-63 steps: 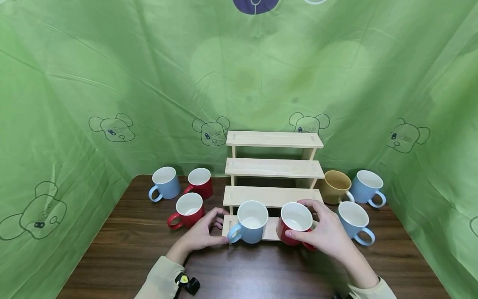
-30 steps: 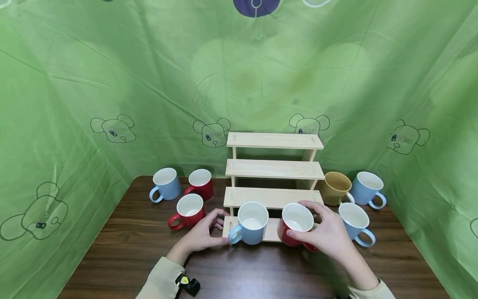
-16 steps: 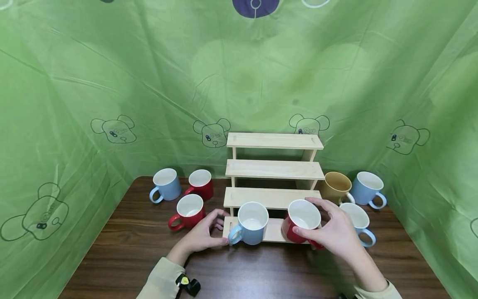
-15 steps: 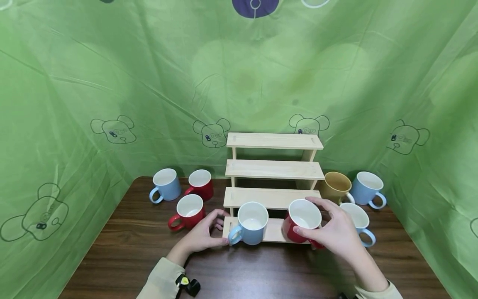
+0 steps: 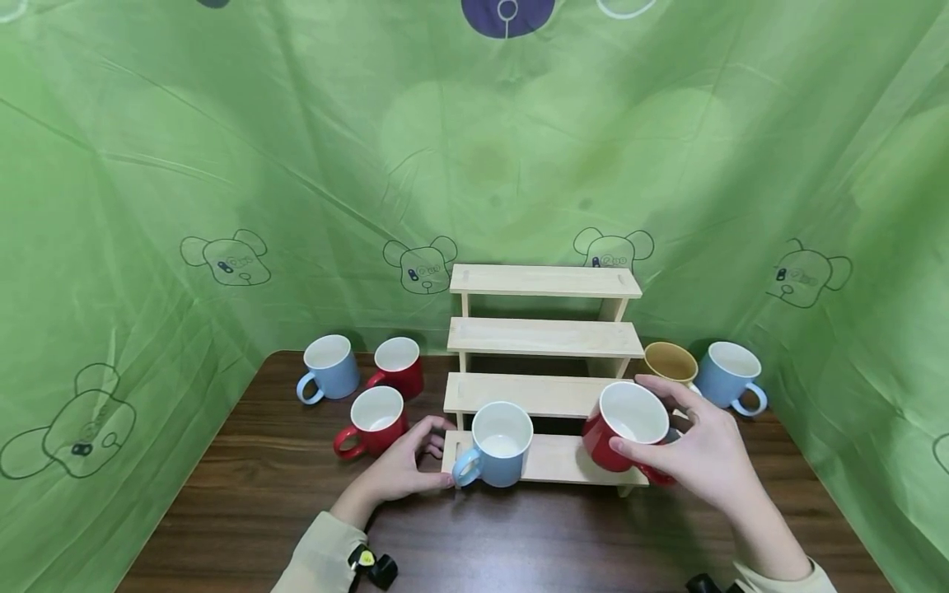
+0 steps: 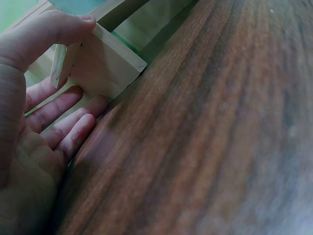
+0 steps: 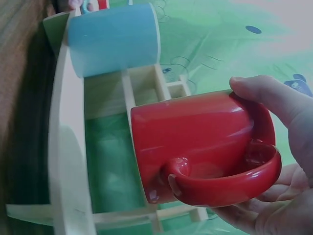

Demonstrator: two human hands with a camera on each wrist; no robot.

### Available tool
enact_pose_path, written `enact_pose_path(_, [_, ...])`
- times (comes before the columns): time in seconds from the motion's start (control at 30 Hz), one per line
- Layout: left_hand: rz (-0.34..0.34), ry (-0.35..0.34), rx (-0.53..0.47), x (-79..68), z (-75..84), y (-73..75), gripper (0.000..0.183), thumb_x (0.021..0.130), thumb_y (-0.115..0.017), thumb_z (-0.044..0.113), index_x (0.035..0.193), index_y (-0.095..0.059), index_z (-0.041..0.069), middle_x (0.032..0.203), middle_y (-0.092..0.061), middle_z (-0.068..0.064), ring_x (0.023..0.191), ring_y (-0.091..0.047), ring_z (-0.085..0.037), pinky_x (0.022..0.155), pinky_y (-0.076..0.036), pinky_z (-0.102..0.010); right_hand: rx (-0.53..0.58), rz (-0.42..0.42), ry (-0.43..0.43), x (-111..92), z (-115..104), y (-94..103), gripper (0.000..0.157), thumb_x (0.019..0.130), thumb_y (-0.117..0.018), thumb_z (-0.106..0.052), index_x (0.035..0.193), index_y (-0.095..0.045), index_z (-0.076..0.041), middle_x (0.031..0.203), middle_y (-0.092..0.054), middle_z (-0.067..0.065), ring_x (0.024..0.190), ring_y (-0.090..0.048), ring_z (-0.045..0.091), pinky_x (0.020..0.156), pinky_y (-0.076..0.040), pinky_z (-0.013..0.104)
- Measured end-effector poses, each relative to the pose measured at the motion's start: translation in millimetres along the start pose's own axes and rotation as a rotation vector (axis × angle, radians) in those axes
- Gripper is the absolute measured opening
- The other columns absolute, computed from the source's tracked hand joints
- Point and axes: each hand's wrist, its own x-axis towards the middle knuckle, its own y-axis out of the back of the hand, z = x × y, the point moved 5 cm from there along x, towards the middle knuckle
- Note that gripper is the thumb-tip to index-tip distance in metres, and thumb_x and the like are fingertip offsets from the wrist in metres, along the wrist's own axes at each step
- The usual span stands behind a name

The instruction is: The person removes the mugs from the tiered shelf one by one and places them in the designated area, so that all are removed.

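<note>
My right hand [image 5: 704,445] grips a red mug [image 7: 195,142] by its rim and upper side, thumb on one side and fingers on the other. The mug is raised just above the right end of the bottom step of a pale wooden stepped shelf [image 5: 549,336]. Its handle points down to the right. My left hand [image 5: 404,461] holds the left end of the bottom step; in the left wrist view the thumb lies on the board's edge and the fingers are by the side panel [image 6: 105,68]. A light blue mug [image 5: 502,449] stands on that step, handle to the left.
On the dark wooden table [image 5: 474,543], left of the shelf, are a blue mug [image 5: 334,372] and two red mugs, one behind [image 5: 404,375] and one nearer [image 5: 378,428]. To the right stand a mustard mug [image 5: 667,361] and a blue mug [image 5: 726,379]. Green cloth [image 5: 504,165] encloses the back.
My right hand has lifted the red mug off the bottom step and moved it right, hiding the nearer blue mug on that side. The left hand has stayed in place.
</note>
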Motion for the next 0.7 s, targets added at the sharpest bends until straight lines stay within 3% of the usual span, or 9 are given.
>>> enact_pose_path(0.2, [0.005,0.004,0.002,-0.4,0.7,0.3,0.069,0.087,-0.093,0.017,0.143,-0.054,0.012,0.125,-0.070,-0.005,0.110,-0.071,-0.025,0.100,-0.058,-0.033,0.024,0.008,-0.004,2.8,-3.9,15.6,0.079,0.068,-0.108,-0.021,0.139,-0.072,-0.019,0.124,-0.074,0.001,0.095,-0.073,0.011,0.086,-0.056,0.011])
enact_pose_path(0.47, [0.004,0.004,0.005,-0.2,0.2,0.3,0.069,0.087,-0.093,0.018,0.143,-0.054,0.013,0.126,-0.070,-0.005,0.110,-0.071,-0.026,0.101,-0.058,-0.033,0.015,-0.001,-0.139,3.3,0.8,38.6,0.081,0.074,-0.105,-0.027,0.146,-0.069,-0.027,0.130,-0.069,-0.005,0.100,-0.069,-0.003,0.071,-0.059,0.022])
enact_pose_path(0.7, [0.002,0.012,0.004,-0.5,-0.4,0.3,0.068,0.087,-0.093,0.018,0.143,-0.054,0.012,0.126,-0.070,-0.006,0.110,-0.071,-0.027,0.101,-0.058,-0.034,0.022,0.038,-0.202,4.9,7.7,49.6,0.081,0.075,-0.105,-0.026,0.148,-0.068,-0.025,0.131,-0.065,-0.012,0.096,-0.070,-0.007,0.069,-0.058,0.020])
